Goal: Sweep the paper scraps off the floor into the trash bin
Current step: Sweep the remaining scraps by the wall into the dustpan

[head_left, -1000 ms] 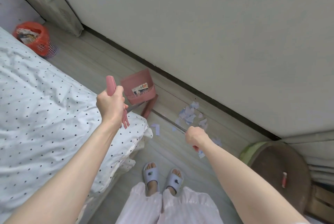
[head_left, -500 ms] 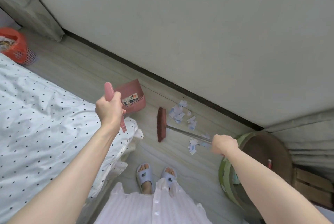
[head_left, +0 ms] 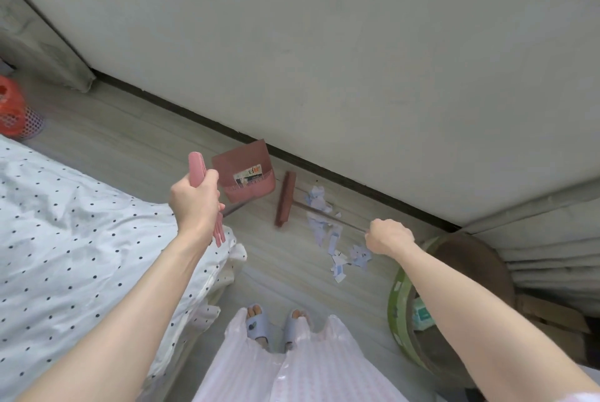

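Note:
Several white and pale blue paper scraps (head_left: 326, 229) lie on the grey wood floor close to the wall. My right hand (head_left: 388, 236) grips the thin handle of a dark red broom, and the broom head (head_left: 285, 198) stands on the floor left of the scraps. My left hand (head_left: 194, 198) grips the pink handle of a pink dustpan (head_left: 245, 174), whose pan sits just left of the broom head. A red trash bin (head_left: 14, 111) stands at the far left edge, partly cut off.
A bed with a dotted white cover (head_left: 74, 239) fills the left side. A round brown stool with a green rim (head_left: 454, 297) stands under my right arm. The white wall (head_left: 324, 60) with a dark baseboard runs behind. My slippered feet (head_left: 276, 325) are at the bottom middle.
The broom head has moved from beside the scraps up to the dustpan's right side. My right hand shifted left along with it. The view turned right, pushing the red bin to the edge.

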Available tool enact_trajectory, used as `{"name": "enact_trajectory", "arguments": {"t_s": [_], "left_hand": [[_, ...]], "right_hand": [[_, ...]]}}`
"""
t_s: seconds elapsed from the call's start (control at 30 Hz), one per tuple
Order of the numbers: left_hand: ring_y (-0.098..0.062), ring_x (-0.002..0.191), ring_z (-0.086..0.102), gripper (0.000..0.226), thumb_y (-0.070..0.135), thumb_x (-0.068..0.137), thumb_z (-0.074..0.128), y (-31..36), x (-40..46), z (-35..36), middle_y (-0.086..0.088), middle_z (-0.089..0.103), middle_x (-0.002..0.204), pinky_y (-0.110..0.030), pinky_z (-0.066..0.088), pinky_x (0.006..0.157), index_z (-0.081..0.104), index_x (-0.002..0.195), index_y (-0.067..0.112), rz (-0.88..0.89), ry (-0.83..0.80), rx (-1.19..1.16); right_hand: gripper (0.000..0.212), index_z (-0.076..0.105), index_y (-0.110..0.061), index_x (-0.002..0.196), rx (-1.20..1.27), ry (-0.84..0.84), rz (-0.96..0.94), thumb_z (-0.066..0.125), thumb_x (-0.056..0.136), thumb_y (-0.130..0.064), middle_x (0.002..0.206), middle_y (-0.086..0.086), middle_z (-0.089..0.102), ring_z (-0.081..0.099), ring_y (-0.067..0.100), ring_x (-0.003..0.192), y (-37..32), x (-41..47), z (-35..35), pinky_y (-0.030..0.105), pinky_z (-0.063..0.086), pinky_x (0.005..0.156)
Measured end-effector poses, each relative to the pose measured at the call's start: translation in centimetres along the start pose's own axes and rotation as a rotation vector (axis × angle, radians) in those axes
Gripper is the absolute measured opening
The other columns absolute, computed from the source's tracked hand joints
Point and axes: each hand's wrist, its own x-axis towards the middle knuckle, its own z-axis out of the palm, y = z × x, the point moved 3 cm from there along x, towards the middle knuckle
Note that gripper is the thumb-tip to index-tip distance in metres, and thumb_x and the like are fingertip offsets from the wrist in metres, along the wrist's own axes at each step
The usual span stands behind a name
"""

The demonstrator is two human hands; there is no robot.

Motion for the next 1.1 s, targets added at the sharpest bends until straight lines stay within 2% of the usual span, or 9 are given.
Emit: {"name": "enact_trajectory", "arguments": {"t_s": [0.33,0.43,0.57,0.67,0.73,0.8,0.9,0.97,1.1], "left_hand": [[-0.008,0.029,0.036,0.028,0.016,0.083,0.051,-1.5,-0.2,3.0,-0.002,0.037,0.053,-0.030,0.043,0.055,0.038,0.059,0.014,0.043,-0.055,0.152],[-0.007,0.028,0.036,0.027,0.016,0.082,0.051,-2.1,-0.5,3.4,-0.002,0.038,0.054,-0.029,0.041,0.054,0.038,0.059,0.014,0.019,-0.084,0.187],[-0.013,0.034,0.035,0.028,0.015,0.082,0.051,-2.4,-0.8,3.8,-0.002,0.037,0.052,-0.027,0.039,0.051,0.038,0.058,0.014,0.007,-0.106,0.216],[-0.008,0.027,0.034,0.027,0.015,0.082,0.050,-2.4,-1.4,4.3,-0.002,0.037,0.054,-0.028,0.040,0.054,0.038,0.058,0.013,0.006,-0.161,0.240],[-0.007,0.026,0.037,0.027,0.016,0.082,0.050,-2.6,-1.7,4.3,-0.003,0.038,0.057,-0.029,0.040,0.055,0.037,0.060,0.013,0.025,-0.192,0.304],[-0.015,0.034,0.042,0.027,0.017,0.083,0.050,-2.8,-2.3,4.2,-0.004,0.040,0.059,-0.028,0.040,0.054,0.037,0.060,0.012,0.043,-0.219,0.365],[-0.019,0.039,0.044,0.027,0.018,0.084,0.050,-2.9,-3.3,3.9,-0.004,0.042,0.057,-0.029,0.042,0.057,0.038,0.059,0.012,0.057,-0.230,0.405],[-0.011,0.030,0.043,0.027,0.018,0.083,0.050,-2.9,-3.6,3.8,-0.003,0.043,0.056,-0.031,0.044,0.059,0.040,0.059,0.012,0.047,-0.208,0.387],[-0.018,0.040,0.049,0.024,0.021,0.083,0.051,-3.1,-3.7,2.9,-0.004,0.044,0.059,-0.031,0.045,0.061,0.042,0.062,0.012,-0.034,-0.133,0.318]], "right_hand": [[0.034,0.051,-0.005,0.126,0.256,-0.097,0.040,0.038,0.095,-0.006,0.127,0.013,0.055,0.055,0.030,0.115,-2.6,3.5,2.3,0.033,0.045,0.086],[0.030,0.052,-0.003,0.120,0.289,-0.142,0.110,0.035,0.096,-0.008,0.110,0.012,0.058,0.056,0.026,0.091,0.0,3.0,3.2,0.031,0.043,0.076],[0.020,0.047,0.005,0.076,0.276,-0.244,0.173,0.039,0.092,-0.004,0.082,0.016,0.056,0.046,0.018,0.051,3.0,1.7,4.2,0.027,0.044,0.048],[0.022,0.062,0.002,0.101,0.235,-0.358,0.136,0.043,0.091,0.000,0.073,0.016,0.068,0.047,0.012,0.026,4.1,0.0,4.8,0.015,0.035,0.024],[0.044,0.070,0.002,0.068,0.201,-0.408,0.190,0.036,0.094,-0.002,0.031,0.005,0.054,0.039,0.007,0.014,4.7,-1.4,5.0,0.014,0.043,0.036],[0.067,0.059,-0.006,0.039,0.204,-0.408,0.209,0.030,0.099,-0.007,0.020,0.001,0.041,0.043,0.009,0.018,6.0,-2.6,5.5,0.017,0.048,0.052],[0.042,0.062,-0.002,0.075,0.268,-0.320,0.210,0.031,0.101,-0.012,0.028,0.003,0.047,0.045,0.014,0.039,8.2,-4.5,5.0,0.016,0.042,0.040],[0.042,0.061,0.005,0.104,0.324,-0.283,0.222,0.028,0.103,-0.021,0.047,0.009,0.052,0.045,0.016,0.037,9.3,-5.0,4.8,0.016,0.037,0.034],[0.038,0.047,-0.003,0.134,0.495,-0.214,0.217,0.030,0.101,-0.013,0.064,0.010,0.053,0.046,0.019,0.045,8.9,-4.3,5.7,0.029,0.045,0.050]]}}
